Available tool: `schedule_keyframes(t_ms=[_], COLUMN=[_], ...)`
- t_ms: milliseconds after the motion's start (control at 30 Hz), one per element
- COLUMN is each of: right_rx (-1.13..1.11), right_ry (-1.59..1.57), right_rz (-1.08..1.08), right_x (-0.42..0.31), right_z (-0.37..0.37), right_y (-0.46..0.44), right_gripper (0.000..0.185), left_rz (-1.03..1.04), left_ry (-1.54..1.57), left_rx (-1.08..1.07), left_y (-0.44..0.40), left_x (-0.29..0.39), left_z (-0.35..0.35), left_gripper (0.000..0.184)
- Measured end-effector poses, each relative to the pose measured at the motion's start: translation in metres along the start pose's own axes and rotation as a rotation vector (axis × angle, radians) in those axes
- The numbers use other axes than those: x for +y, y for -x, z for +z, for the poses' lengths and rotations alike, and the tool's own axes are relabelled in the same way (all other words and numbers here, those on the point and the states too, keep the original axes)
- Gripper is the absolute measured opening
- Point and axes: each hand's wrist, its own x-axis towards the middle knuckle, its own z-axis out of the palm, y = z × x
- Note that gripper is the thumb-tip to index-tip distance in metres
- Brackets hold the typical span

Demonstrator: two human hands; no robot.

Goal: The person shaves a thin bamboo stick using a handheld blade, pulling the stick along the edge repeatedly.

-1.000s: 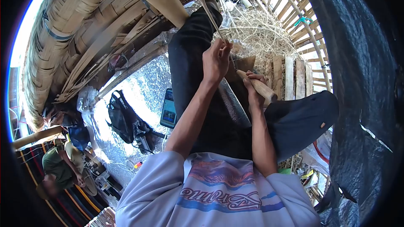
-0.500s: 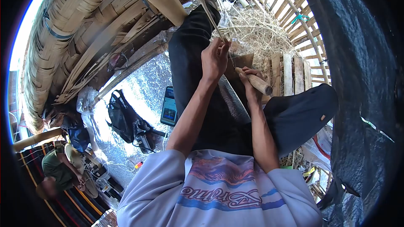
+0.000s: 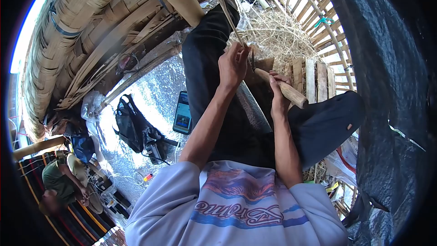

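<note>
Between the fingers of my left hand (image 3: 233,67) is a long, thin bamboo strip (image 3: 223,5), which runs up and away past my outstretched leg. My right hand (image 3: 279,92) is closed around the thick wooden handle of a knife (image 3: 295,95). Its narrow, dark blade points up toward the strip, just right of my left fingertips. Whether the blade touches the strip I cannot tell. Both hands are above my lap, over my dark trousers (image 3: 205,41).
Bamboo shavings (image 3: 280,32) are heaped ahead, beside wooden slats (image 3: 310,79). Left are a phone (image 3: 183,114), a black backpack (image 3: 129,123) and a large woven bamboo piece (image 3: 59,59). Another person (image 3: 63,182) sits at lower left. Dark plastic sheeting (image 3: 391,109) hangs right.
My right hand and the knife have shifted right and slightly down, and more of the blade shows. My left hand stays nearly in place with the strip.
</note>
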Motion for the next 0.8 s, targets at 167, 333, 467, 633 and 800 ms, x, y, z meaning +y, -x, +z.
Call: schedule_keyframes(t_ms=[167, 333, 467, 633, 800], right_rx=[0.006, 0.046, -0.014, 0.002, -0.020], right_ry=[-0.020, -0.186, 0.024, 0.060, 0.028], right_rz=[0.019, 0.121, -0.028, -0.013, -0.098], right_x=[-0.001, -0.020, 0.003, 0.002, -0.041], right_z=[0.000, -0.005, -0.008, -0.003, -0.004], right_y=[0.000, 0.001, -0.001, -0.004, -0.029], right_gripper=[0.014, 0.012, 0.013, 0.015, 0.017], left_rz=[0.013, -0.025, -0.021, 0.004, 0.135], left_ry=[0.035, -0.037, -0.059, -0.132, -0.075], left_rx=[0.022, -0.028, -0.016, -0.129, -0.222], left_y=[0.002, 0.003, 0.001, -0.002, -0.019], left_x=[-0.005, -0.017, -0.019, -0.021, -0.026], left_z=[0.002, 0.001, 0.002, 0.005, 0.022], left_gripper=[0.016, 0.017, 0.016, 0.013, 0.018])
